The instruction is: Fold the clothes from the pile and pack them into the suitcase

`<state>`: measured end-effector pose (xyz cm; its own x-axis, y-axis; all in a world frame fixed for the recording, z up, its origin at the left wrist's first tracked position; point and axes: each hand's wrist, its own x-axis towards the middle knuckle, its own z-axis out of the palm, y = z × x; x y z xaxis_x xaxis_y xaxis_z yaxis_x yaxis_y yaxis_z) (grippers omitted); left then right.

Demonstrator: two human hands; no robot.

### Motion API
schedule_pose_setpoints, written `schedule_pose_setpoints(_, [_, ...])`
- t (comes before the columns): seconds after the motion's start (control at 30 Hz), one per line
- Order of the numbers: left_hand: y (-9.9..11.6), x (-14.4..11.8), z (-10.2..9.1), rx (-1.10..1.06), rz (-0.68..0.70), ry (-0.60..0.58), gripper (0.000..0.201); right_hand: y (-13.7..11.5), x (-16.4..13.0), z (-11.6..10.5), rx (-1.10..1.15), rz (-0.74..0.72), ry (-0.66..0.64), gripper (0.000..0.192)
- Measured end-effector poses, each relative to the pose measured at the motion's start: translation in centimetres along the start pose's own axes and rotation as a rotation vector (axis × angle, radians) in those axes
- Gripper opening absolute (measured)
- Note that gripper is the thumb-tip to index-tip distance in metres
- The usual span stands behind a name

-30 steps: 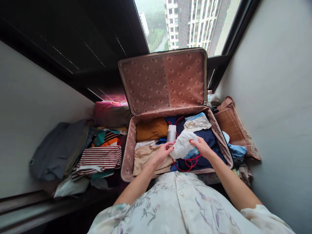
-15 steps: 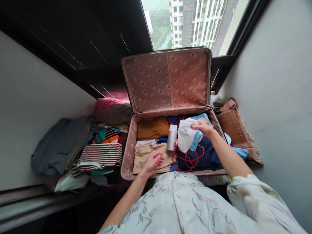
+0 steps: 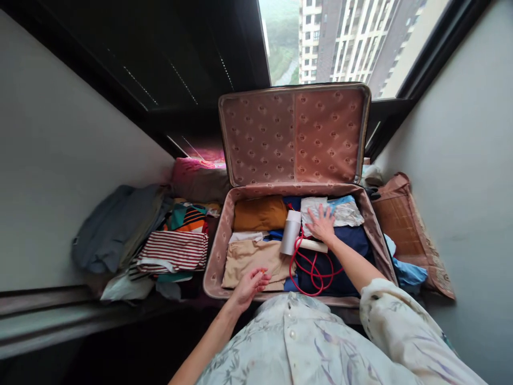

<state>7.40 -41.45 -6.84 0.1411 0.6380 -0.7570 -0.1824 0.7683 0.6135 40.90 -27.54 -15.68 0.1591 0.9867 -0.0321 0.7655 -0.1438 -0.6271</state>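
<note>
white-and-blue packet sits at the far right of the open suitcase, on navy clothes. our right hand lies flat on it, fingers spread, pressing it level. left hand hovers over the beige garment, fingers loosely curled, empty.

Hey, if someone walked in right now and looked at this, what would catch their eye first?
Probably the open pink suitcase under the window, its patterned lid propped upright. Inside, the right hand lies flat on a white and blue bundle at the back, beside a white bottle and a red cord. To the left sits a pile with a red striped shirt.
</note>
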Motion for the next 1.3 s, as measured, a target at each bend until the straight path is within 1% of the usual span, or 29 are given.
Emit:
schedule_pose_setpoints(0.07, [-0.4,-0.7,-0.4,-0.010,0.004,0.004,0.030,2.5,0.5,0.7,-0.050,0.080,-0.018,0.070])
schedule_pose_setpoints(0.13, [-0.5,-1.5,-0.8,-0.026,0.017,0.019,0.034,4.3,1.2,1.0,-0.148,0.134,-0.061,0.070])
schedule_pose_setpoints(0.2, [-0.4,-2.5,-1.2,-0.031,0.032,0.036,0.039,5.2,1.6,1.3,-0.308,0.147,-0.117,0.068])
schedule_pose_setpoints(0.3, [0.1,-4.1,-1.9,-0.007,0.047,0.044,0.046,5.2,1.6,1.7,-0.509,0.127,-0.150,0.068])
schedule_pose_setpoints(0.43, [0.8,-5.8,-3.5,0.001,0.085,0.033,0.051,4.1,0.7,1.7,-0.588,0.096,-0.092,0.069])
schedule_pose_setpoints(0.53, [1.3,-6.3,-5.2,-0.017,0.105,0.016,0.054,2.7,-1.0,1.3,-0.613,0.096,-0.052,0.067])
schedule_pose_setpoints(0.63, [2.3,-6.2,-7.1,-0.032,0.138,-0.018,0.056,0.3,-3.8,1.2,-0.672,0.057,0.012,0.059])
schedule_pose_setpoints(0.73, [4.3,-6.0,-9.7,-0.023,0.209,-0.079,0.055,-3.0,-7.1,1.7,-0.714,-0.017,0.082,0.052])
schedule_pose_setpoints(0.8, [6.2,-5.7,-11.9,-0.014,0.259,-0.121,0.053,-5.5,-9.3,2.8,-0.705,-0.069,0.095,0.049])
schedule_pose_setpoints(0.87, [8.7,-5.3,-14.5,-0.011,0.298,-0.151,0.053,-8.1,-11.3,4.7,-0.637,-0.126,0.071,0.046])
schedule_pose_setpoints(0.97, [13.2,-3.9,-19.3,-0.004,0.369,-0.167,0.054,-12.0,-14.2,8.8,-0.415,-0.243,0.010,0.042])
schedule_pose_setpoints(1.03, [16.5,-2.2,-22.9,0.015,0.435,-0.148,0.053,-14.4,-16.1,11.7,-0.262,-0.292,-0.021,0.041])
schedule_pose_setpoints(1.1, [20.1,0.1,-26.4,0.070,0.510,-0.081,0.048,-16.4,-18.0,14.0,-0.147,-0.302,-0.076,0.042])
schedule_pose_setpoints(1.17, [23.7,3.0,-29.4,0.206,0.576,0.033,0.039,-18.0,-20.0,15.4,-0.086,-0.285,-0.127,0.044])
schedule_pose_setpoints(1.23, [27.3,6.2,-31.6,0.467,0.639,0.170,0.029,-19.2,-21.9,16.0,-0.111,-0.278,-0.127,0.045])
schedule_pose_setpoints(1.3, [30.7,9.7,-32.8,0.731,0.685,0.260,0.026,-20.2,-23.6,15.8,-0.207,-0.284,-0.076,0.046])
